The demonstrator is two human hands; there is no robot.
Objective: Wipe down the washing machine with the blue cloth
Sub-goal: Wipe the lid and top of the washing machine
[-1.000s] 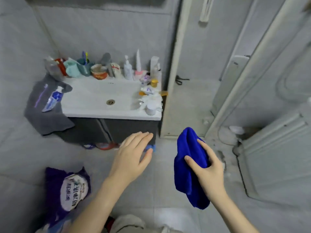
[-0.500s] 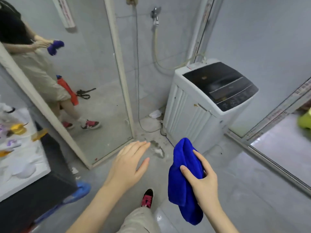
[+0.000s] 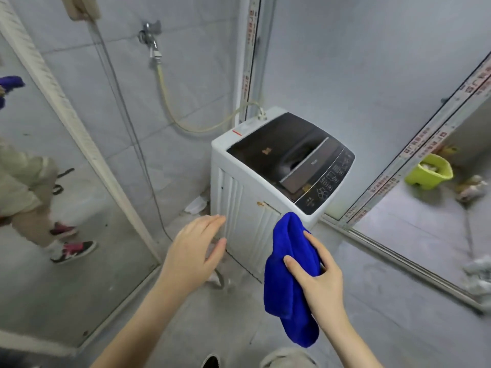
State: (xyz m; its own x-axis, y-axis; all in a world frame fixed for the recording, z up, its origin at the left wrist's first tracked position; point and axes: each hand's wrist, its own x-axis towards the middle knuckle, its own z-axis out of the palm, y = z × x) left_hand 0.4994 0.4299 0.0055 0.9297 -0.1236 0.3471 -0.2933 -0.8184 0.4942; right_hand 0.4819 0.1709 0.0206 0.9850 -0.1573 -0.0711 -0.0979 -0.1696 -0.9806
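Clamping the cloth (image 3: 281, 296) in our right grip (image 3: 322, 285), we see the washer (image 3: 247, 208) at twelve o'clock. Our left grip (image 3: 190, 258) hangs apart, empty.

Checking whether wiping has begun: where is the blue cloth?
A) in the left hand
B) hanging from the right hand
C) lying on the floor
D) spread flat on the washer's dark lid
B: the right hand grips the blue cloth, which hangs down; the left hand is empty.
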